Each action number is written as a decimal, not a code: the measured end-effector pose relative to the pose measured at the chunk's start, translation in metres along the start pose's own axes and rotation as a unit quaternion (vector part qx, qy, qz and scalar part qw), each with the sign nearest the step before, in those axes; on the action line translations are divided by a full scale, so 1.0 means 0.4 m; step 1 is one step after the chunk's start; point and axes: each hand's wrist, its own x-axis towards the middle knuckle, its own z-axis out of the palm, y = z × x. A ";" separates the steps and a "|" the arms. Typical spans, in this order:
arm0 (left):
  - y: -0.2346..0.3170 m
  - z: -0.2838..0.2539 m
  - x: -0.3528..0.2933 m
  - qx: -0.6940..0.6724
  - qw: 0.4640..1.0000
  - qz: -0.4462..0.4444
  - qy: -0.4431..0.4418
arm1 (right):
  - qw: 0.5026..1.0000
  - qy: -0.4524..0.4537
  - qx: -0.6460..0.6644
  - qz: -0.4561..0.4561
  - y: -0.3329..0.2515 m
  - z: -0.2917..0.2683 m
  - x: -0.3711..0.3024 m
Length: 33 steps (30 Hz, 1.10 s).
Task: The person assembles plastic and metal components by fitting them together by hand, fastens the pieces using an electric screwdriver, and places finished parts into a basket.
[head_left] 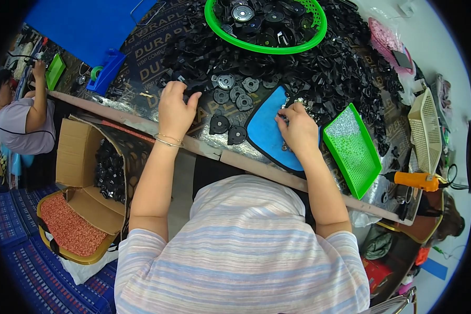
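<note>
My left hand (177, 111) rests palm down at the edge of the heaped black plastic parts (214, 63). Its thumb stands apart from the fingers, and nothing shows in its grasp. Over a blue mat with a dark rim (264, 125), my right hand (300, 128) has thumb and fingertips drawn together; whatever they hold is too small to make out. Small shiny metal pieces (302, 103) lie just beyond its knuckles. Between my hands lie several round black discs (237, 135), one with a silvery centre (225, 81).
A green basket (267, 51) of black parts stands at the back. Right of my right hand is a green tray (358, 152) of small silvery pieces; an orange-handled tool (416, 180) lies beyond. A blue tape dispenser (105, 73) sits left. Another person (29, 118) works far left.
</note>
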 end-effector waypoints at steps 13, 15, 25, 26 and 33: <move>0.002 0.009 0.027 -0.047 0.995 0.082 -0.020 | 0.995 -0.078 0.041 0.044 0.027 -0.013 0.042; 0.024 0.019 0.049 -0.001 0.991 0.127 -0.036 | 0.994 -0.092 0.034 0.048 0.027 -0.015 0.048; 0.024 0.051 0.089 0.045 0.989 0.104 -0.096 | 0.992 0.010 0.122 0.009 0.014 -0.023 0.017; 0.027 0.049 0.089 -0.022 0.994 0.084 -0.065 | 0.988 0.030 0.154 -0.006 0.015 -0.025 0.014; 0.171 0.003 -0.035 -0.604 0.689 -0.305 -0.260 | 0.941 0.067 0.313 -0.109 -0.095 -0.093 -0.021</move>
